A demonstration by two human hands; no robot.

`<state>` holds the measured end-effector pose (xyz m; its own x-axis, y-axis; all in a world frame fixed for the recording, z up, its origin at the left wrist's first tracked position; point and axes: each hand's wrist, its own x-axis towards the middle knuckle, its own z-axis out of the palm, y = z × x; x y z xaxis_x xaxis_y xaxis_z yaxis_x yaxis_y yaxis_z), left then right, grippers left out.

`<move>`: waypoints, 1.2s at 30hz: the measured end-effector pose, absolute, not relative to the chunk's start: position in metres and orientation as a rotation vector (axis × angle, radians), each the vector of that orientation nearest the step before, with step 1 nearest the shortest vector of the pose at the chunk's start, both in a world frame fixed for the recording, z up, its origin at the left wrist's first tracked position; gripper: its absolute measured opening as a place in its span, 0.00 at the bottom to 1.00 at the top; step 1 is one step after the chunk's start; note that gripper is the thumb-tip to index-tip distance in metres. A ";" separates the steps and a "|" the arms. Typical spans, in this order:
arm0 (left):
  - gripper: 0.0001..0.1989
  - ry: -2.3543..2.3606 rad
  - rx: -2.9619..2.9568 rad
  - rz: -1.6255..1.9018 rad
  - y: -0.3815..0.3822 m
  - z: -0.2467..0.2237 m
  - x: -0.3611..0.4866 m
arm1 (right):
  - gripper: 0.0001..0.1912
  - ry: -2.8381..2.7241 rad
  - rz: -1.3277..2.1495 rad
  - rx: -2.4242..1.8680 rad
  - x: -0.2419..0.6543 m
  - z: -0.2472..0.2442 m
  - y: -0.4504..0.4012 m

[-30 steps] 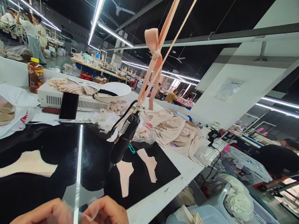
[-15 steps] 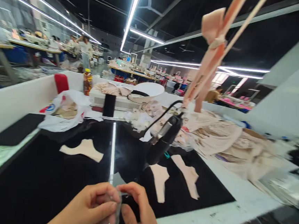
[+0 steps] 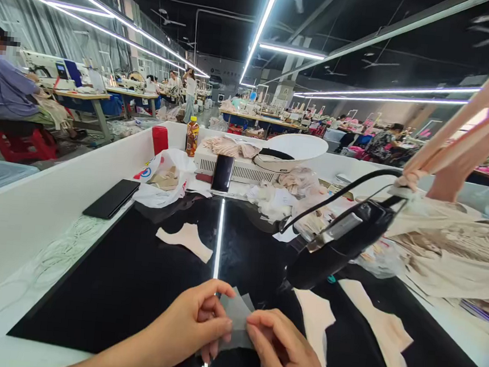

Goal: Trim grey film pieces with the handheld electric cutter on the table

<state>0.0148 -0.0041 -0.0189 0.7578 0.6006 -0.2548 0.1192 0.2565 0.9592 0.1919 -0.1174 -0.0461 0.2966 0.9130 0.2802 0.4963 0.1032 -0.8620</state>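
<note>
Small translucent film-like pieces [image 3: 238, 314] are held up between my two hands over a glossy black work surface [image 3: 132, 288]. My left hand [image 3: 200, 319] has its fingers curled, thumb and fingertips at the left side of the pieces. Thumb and forefinger of my right hand [image 3: 284, 344] pinch their right edge. Just beyond the right hand lies a cut pale-pink fabric piece [image 3: 316, 321], and a longer one [image 3: 377, 332] is further right. A third cut piece [image 3: 190, 240] rests flat ahead of my left hand.
A black tool [image 3: 342, 243] with a cable hangs tilted from a pink fabric strip [image 3: 467, 129], low over the surface. Behind stand a phone [image 3: 222, 173], a plastic bag [image 3: 168, 174] and a bottle [image 3: 192, 136]. Beige fabric [image 3: 457, 248] is heaped at right. A seated person [image 3: 7, 83] is left.
The view has swung right-to-left, so the table contents appear further right. My hands have moved apart slightly, and the translucent pieces between them now show spread out.
</note>
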 end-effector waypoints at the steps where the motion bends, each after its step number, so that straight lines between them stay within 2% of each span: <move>1: 0.21 0.703 1.343 0.373 -0.003 -0.020 0.015 | 0.08 -1.412 0.443 -1.528 0.197 -0.045 -0.115; 10: 0.04 0.896 2.347 0.361 0.000 -0.024 0.011 | 0.08 -1.802 0.166 -1.552 0.215 -0.053 -0.097; 18: 0.07 0.821 2.737 0.431 -0.005 -0.036 0.008 | 0.11 -1.992 -0.080 -1.638 0.210 -0.063 -0.094; 36: 0.07 0.860 2.731 0.399 -0.005 -0.037 0.009 | 0.12 -2.037 -0.223 -1.640 0.210 -0.063 -0.093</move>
